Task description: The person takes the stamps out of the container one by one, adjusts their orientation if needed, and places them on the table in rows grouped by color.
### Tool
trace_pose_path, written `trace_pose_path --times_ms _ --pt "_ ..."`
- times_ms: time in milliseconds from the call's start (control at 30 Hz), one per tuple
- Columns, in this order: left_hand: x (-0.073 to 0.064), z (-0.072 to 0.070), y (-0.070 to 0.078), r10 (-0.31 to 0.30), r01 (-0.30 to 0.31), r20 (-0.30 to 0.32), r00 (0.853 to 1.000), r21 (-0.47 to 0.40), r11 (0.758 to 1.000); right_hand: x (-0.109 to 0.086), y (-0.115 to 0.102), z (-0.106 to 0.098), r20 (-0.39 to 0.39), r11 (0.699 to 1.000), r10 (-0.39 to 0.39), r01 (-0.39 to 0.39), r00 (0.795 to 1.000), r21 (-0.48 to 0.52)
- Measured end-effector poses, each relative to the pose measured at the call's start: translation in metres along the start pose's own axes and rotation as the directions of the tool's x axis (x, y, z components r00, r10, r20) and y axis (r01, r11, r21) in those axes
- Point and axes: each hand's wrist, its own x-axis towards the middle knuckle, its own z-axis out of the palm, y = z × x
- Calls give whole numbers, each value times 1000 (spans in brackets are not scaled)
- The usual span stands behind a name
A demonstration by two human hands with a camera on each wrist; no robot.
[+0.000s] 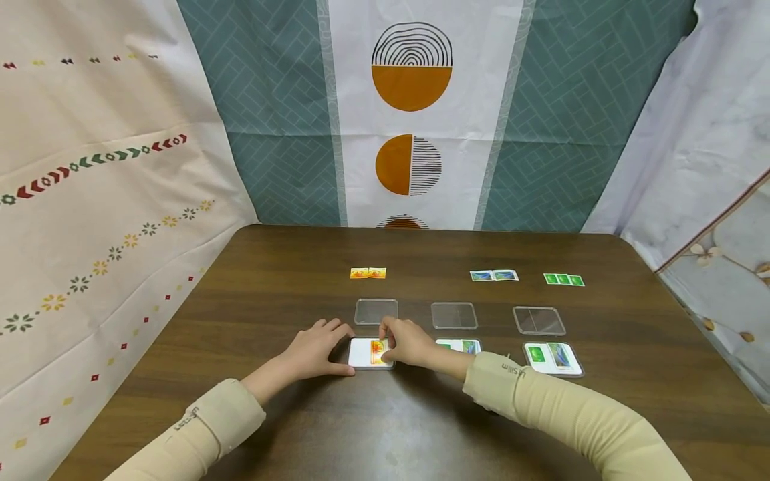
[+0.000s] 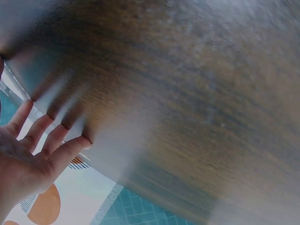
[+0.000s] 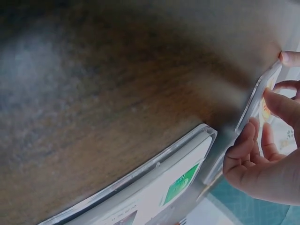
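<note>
A shallow clear case (image 1: 361, 354) with a white insert lies flat on the table before me. My left hand (image 1: 317, 349) holds its left end, thumb at the near corner and index finger at the far one. The other left fingers are spread with tips down on the table in the left wrist view. A small orange picture card (image 1: 376, 351), stamp-sized, lies on the right part of the insert. My right hand (image 1: 411, 342) pinches this card between thumb and index finger, covering its right side. In the right wrist view the right thumb (image 3: 280, 105) is at the case's near edge.
Two filled cases, a middle one (image 1: 472, 345) and a right one (image 1: 568, 359), hold green and blue cards. Clear lids (image 1: 376, 312) lie in a row behind. Farther back are loose orange cards (image 1: 368, 272), blue cards (image 1: 494, 275) and green cards (image 1: 563, 279).
</note>
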Motion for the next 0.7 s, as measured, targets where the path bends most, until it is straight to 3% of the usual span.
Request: trace_pose_path --times_ms 467,700 --pt "0 0 1 -3 3 3 1000 -2 1000 -4 0 5 -33 999 -37 38 999 28" --pt "0 -1 1 -11 11 8 1000 -1 1000 -2 1 5 -39 984 -72 77 997 163"
